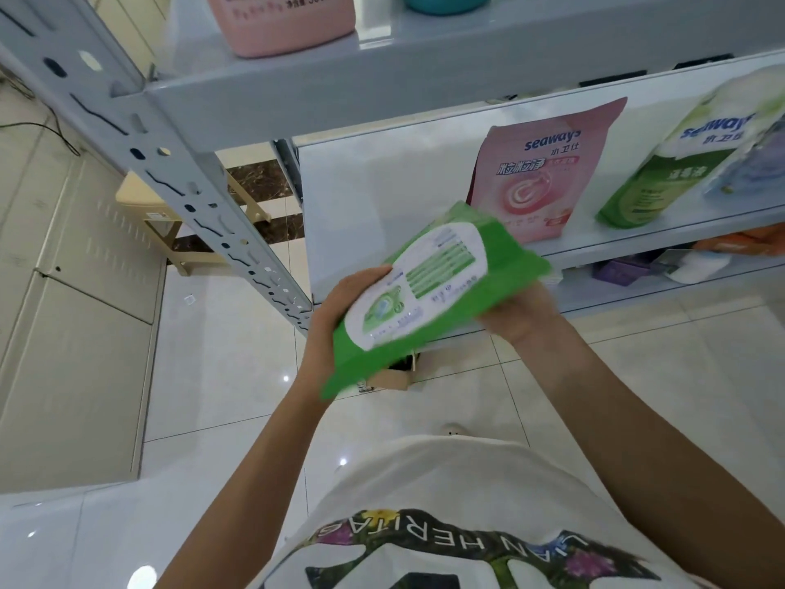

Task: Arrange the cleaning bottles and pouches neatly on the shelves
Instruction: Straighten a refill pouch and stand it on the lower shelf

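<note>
A green pouch (429, 291) with a white oval label lies tilted between both hands, just in front of the middle shelf (382, 197). My left hand (340, 316) grips its lower left edge. My right hand (522, 312) holds its right side from underneath, mostly hidden by the pouch. On that shelf a pink pouch (535, 180) stands upright to the right, with a green and white pouch (671, 172) leaning beside it. A pink bottle (289, 23) and a teal container (444, 3) stand on the upper shelf (382, 78).
The grey slotted shelf post (178, 180) slants down the left side. A lower shelf (637, 286) holds purple, white and orange packs. A cardboard box (395, 376) sits on the glossy tiled floor below the pouch. A beige stool (170, 223) stands left of the rack.
</note>
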{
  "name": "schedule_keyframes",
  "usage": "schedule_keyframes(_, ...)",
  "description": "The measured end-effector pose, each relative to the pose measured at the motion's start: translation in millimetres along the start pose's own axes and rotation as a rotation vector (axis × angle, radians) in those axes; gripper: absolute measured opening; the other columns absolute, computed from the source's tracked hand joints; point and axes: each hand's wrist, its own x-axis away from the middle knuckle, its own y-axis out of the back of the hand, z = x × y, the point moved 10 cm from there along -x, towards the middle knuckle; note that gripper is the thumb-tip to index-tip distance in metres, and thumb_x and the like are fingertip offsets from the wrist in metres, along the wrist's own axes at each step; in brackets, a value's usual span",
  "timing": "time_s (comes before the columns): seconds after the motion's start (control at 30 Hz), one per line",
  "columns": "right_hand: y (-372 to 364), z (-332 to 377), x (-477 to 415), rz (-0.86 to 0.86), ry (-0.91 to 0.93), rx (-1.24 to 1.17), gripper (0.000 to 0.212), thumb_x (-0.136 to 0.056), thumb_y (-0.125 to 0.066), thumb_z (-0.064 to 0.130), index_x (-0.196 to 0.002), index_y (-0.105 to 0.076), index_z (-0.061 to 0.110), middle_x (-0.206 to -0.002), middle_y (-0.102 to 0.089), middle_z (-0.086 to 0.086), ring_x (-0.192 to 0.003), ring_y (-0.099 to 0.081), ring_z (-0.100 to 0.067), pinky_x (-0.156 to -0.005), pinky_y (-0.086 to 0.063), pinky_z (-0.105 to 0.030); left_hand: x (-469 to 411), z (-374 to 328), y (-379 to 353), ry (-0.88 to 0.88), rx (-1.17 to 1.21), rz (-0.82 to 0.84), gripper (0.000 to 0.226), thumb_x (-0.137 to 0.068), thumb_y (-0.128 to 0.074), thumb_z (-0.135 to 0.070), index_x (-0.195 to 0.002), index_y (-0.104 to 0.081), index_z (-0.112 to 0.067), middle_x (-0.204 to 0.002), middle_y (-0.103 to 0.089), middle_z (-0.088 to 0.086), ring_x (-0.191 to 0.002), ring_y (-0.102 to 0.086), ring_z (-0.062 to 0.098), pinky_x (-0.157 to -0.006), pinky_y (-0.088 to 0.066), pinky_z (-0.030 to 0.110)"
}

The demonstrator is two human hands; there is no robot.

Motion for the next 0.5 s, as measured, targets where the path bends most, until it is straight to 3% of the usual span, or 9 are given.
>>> schedule_keyframes(0.03, 18.1, -6.1, -1.5, -0.175, -0.065, 0.029, 0.041, -0.054, -0.089, 0.008, -0.086, -0.066, -0.002, -0.072, -0.067, -0.016, -0.064, -0.062, -0.02, -0.062, -0.056, -0.025, 1.0, 23.2, 3.8, 0.104, 0.111, -0.037, 0.051, -0.08, -0.071, -0.002, -0.128, -0.053, -0.003, -0.118, -0.064, 0.015, -0.112, -0.062, 0.021, -0.09, -0.054, 0.035)
schedule_keyframes(0.1, 61.5, -9.7, 11.7, -0.522, -0.164, 0.267, 0.027, -0.073, -0.076, 0.019, -0.07, -0.05, 0.013, -0.051, -0.05, 0.0, -0.042, -0.045, -0.012, -0.048, -0.048, -0.023, 0.2, 31.8, 18.1, 0.217, 0.086, -0.128, 0.041, -0.085, -0.061, 0.013, -0.112, -0.061, -0.018, -0.094, -0.073, -0.009, -0.09, -0.066, 0.0, -0.074, -0.053, 0.016)
schedule_keyframes(0.17, 86.0, -1.8, 27.2, -0.754, -0.262, 0.633, 0.028, -0.093, -0.054, 0.029, -0.07, -0.047, 0.013, -0.056, -0.05, -0.001, -0.046, -0.047, -0.014, -0.054, -0.05, -0.027, -0.7, 37.9, 26.7, 0.272, 0.023, -0.16, 0.04, -0.086, -0.06, 0.013, -0.096, -0.063, -0.026, -0.081, -0.071, -0.025, -0.08, -0.064, -0.008, -0.069, -0.048, 0.009)
schedule_keyframes(0.23, 103.0, 11.7, 34.0, -0.895, -0.259, 0.944, 0.022, -0.095, -0.051, 0.029, -0.084, -0.052, 0.011, -0.076, -0.059, -0.006, -0.06, -0.054, -0.017, -0.062, -0.052, -0.031, -5.1, 40.4, 27.8, 0.315, -0.005, -0.153, 0.038, -0.087, -0.061, 0.01, -0.09, -0.063, -0.027, -0.078, -0.07, -0.029, -0.078, -0.064, -0.01, -0.068, -0.049, 0.009)
schedule_keyframes(0.3, 99.9, 29.4, 30.7, -0.93, -0.115, 1.119, 0.006, -0.091, -0.053, 0.016, -0.095, -0.049, 0.015, -0.097, -0.062, -0.01, -0.072, -0.054, -0.018, -0.065, -0.05, -0.032, -10.6, 47.5, 28.7, 0.365, -0.005, -0.16, 0.038, -0.087, -0.062, 0.008, -0.089, -0.062, -0.029, -0.076, -0.07, -0.027, -0.077, -0.064, -0.01, -0.073, -0.052, 0.015)
schedule_keyframes(0.4, 78.0, 34.4, 15.5, -0.773, 0.005, 1.149, 0.029, -0.091, -0.04, -0.004, -0.106, -0.051, 0.019, -0.088, -0.057, 0.003, -0.068, -0.047, -0.005, -0.059, -0.038, -0.019, -23.9, 57.4, 32.0, 0.424, 0.006, -0.18, 0.029, -0.086, -0.067, 0.002, -0.102, -0.067, -0.022, -0.095, -0.072, -0.008, -0.092, -0.066, 0.006, -0.087, -0.054, 0.035)
schedule_keyframes(0.5, 57.2, 39.0, 6.9, -0.666, 0.044, 1.132, 0.036, -0.091, -0.04, -0.007, -0.109, -0.051, 0.022, -0.092, -0.056, 0.011, -0.081, -0.051, 0.0, -0.064, -0.039, -0.017, -44.4, 59.3, 32.0, 0.444, 0.044, -0.188, 0.028, -0.085, -0.067, 0.001, -0.109, -0.064, -0.013, -0.106, -0.068, 0.001, -0.097, -0.065, 0.016, -0.082, -0.054, 0.034)
